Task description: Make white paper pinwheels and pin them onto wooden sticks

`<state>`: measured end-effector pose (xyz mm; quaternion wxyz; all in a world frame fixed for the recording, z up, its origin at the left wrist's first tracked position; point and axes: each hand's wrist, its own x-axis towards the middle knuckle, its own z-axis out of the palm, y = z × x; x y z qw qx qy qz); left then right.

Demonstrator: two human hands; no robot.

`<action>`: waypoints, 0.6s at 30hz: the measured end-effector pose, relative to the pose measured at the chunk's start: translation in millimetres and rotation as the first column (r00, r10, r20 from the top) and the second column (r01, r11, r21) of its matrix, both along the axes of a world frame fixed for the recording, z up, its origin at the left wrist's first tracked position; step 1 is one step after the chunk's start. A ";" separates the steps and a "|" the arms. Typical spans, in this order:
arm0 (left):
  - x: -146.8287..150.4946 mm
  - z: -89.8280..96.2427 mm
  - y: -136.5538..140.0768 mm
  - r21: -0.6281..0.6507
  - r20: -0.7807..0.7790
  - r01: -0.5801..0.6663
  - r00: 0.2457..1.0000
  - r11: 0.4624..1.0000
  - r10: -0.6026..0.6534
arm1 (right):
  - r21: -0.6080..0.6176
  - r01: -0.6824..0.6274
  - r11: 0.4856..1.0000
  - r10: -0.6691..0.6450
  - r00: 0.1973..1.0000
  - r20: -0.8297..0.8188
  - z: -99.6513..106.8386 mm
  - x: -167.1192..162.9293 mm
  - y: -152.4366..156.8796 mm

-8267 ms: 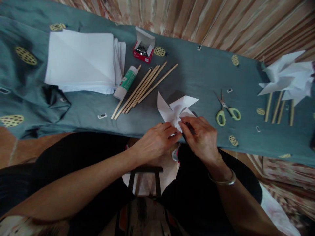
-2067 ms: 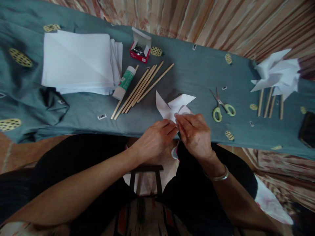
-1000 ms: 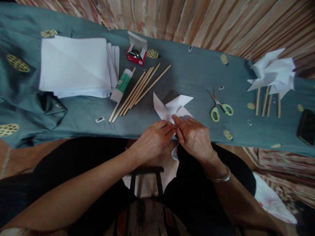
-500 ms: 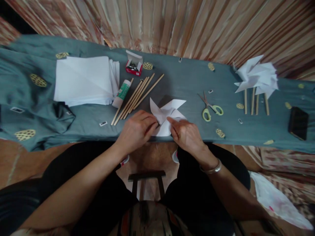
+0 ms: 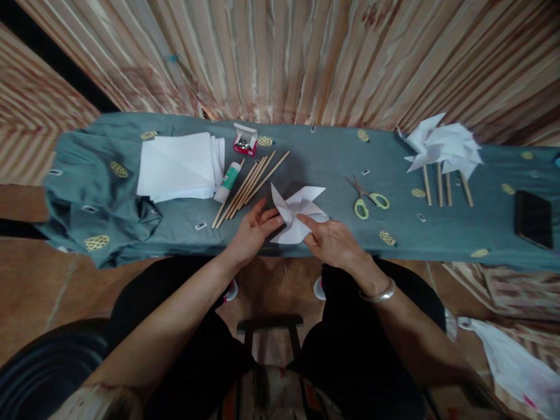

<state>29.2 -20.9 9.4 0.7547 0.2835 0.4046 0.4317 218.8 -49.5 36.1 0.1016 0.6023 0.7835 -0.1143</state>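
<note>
A white paper pinwheel (image 5: 301, 205) lies on the cloth in front of me, its corners folded in toward the middle. My right hand (image 5: 335, 240) presses its index fingertip on the centre and holds the folds down; its other fingers are curled. At the left edge of the paper is my left hand (image 5: 254, 232), fingers apart, the fingertips close to or touching the paper. Beside that hand lie several wooden sticks (image 5: 247, 189) and a glue stick (image 5: 228, 181). An opened small red box (image 5: 245, 140) of shiny metal pins or tacks stands behind them.
A stack of white paper (image 5: 177, 166) sits at the left. Scissors (image 5: 365, 198) with green handles lie right of the pinwheel. Finished pinwheels (image 5: 446, 146) on sticks rest at the far right, near a dark phone (image 5: 534, 219). A curtain (image 5: 284, 58) hangs behind the table.
My left hand has loosened from the pinwheel's left side and its fingers have spread. The right index finger stays on the centre. The view has shifted slightly.
</note>
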 end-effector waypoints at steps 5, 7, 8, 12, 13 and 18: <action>7.2 1.0 6.5 0.005 0.046 0.070 0.996 0.998 -0.070 | 0.000 -0.013 1.000 0.013 0.999 -0.051 -2.1 4.8 -1.5; 9.4 1.3 9.0 0.005 0.052 0.102 0.993 0.995 -0.102 | 0.016 -0.017 1.000 0.018 0.998 -0.068 -5.1 6.2 -2.6; 10.4 1.5 10.0 0.006 0.053 0.114 0.992 0.993 -0.115 | 0.023 -0.018 1.000 0.020 0.997 -0.077 -6.4 6.6 -3.1; 13.8 0.7 12.7 -0.008 0.019 0.101 0.995 0.995 -0.101 | 0.026 -0.002 1.000 0.005 0.994 -0.113 -7.5 7.4 -4.3; 14.7 0.5 13.0 -0.019 0.002 0.092 0.996 0.996 -0.092 | 0.022 0.004 1.000 -0.001 0.992 -0.124 -7.1 7.5 -4.2; 19.7 0.9 14.2 -0.021 -0.101 0.092 0.990 0.996 -0.094 | 0.034 0.005 0.999 0.002 0.981 -0.193 -8.0 10.7 -3.5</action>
